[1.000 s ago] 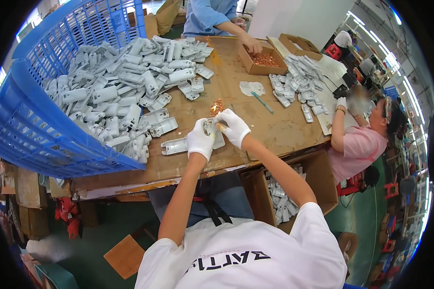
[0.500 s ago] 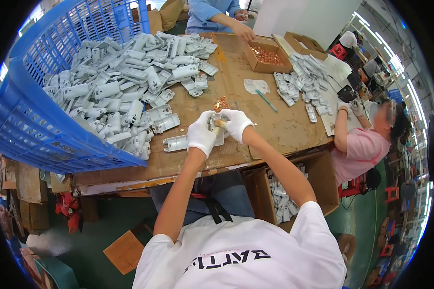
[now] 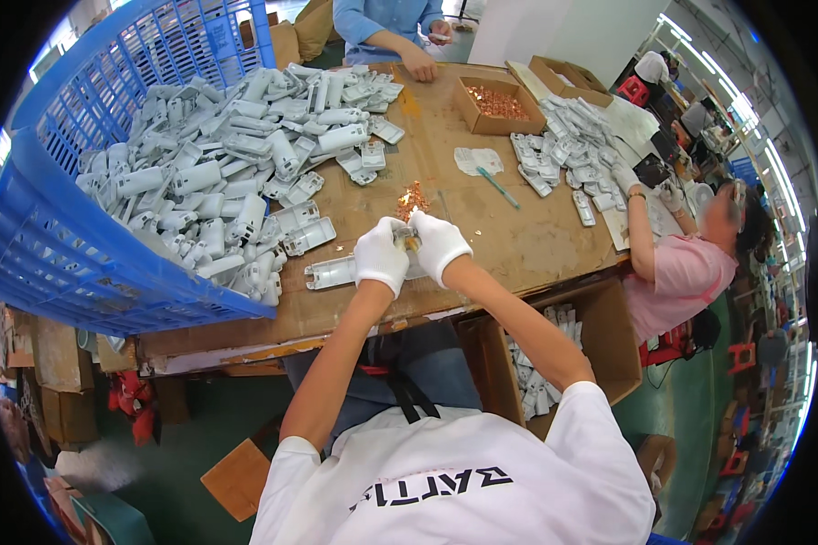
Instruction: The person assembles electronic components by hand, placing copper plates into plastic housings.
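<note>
My left hand [image 3: 382,256] and my right hand [image 3: 439,245], both in white gloves, are close together over the near part of the table. Their fingers close around a greyish-white plastic casing [image 3: 407,241], mostly covered by the gloves. Just beyond the fingertips lies a small heap of shiny copper-coloured metal pieces [image 3: 413,200]. Another white plastic casing [image 3: 331,272] lies flat on the table beside my left hand, its one end running behind that hand. Further left, many similar casings [image 3: 245,145] spill out in a large pile.
A tilted blue plastic basket [image 3: 73,227] surrounds the pile at left. Far right stand a carton of copper pieces [image 3: 468,113], more casings [image 3: 591,136] and a green pen [image 3: 498,186]. Below the table edge is an open carton [image 3: 609,336]. Co-workers sit opposite and at right.
My hands stay together on the casing, with the right hand shifted slightly down and its fingers moved. The far co-worker's hand has drawn left, away from the copper carton.
</note>
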